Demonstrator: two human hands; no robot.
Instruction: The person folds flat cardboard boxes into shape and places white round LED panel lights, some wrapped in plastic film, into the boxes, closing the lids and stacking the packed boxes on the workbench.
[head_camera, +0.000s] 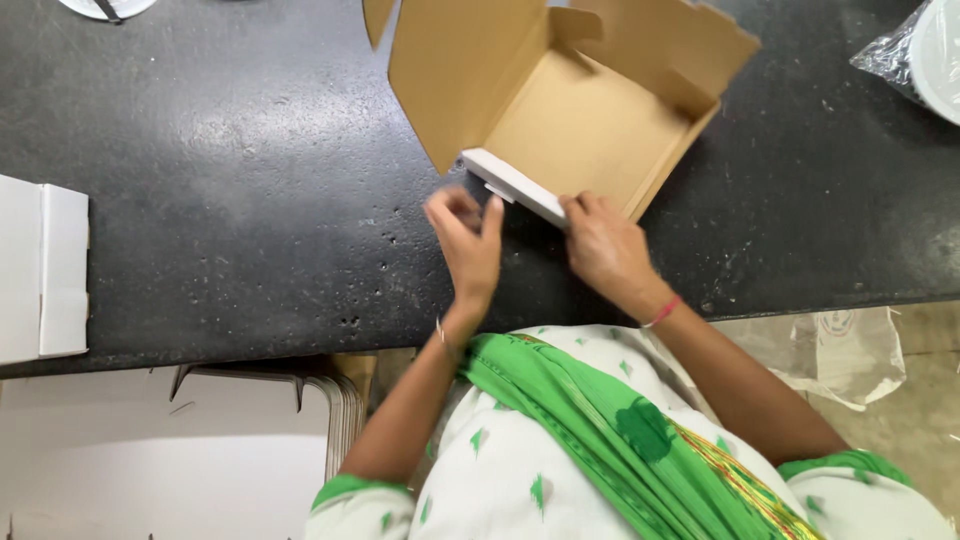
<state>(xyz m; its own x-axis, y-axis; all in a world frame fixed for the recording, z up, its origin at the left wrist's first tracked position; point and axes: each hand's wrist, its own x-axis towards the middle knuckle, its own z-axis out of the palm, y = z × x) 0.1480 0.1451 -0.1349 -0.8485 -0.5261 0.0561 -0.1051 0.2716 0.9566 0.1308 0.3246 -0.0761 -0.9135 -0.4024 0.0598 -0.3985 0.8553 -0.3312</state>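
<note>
cardboard box (590, 130) | near wall between both hands' fingers (492, 215) | on counter (230, 190)

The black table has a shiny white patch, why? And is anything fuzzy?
Head view: light from above glares off the black table; the left hand is a little blurred beside the cardboard box, while the right hand looks sharper.

Brown box (590, 130), white outside; black speckled counter (240, 180).
</note>
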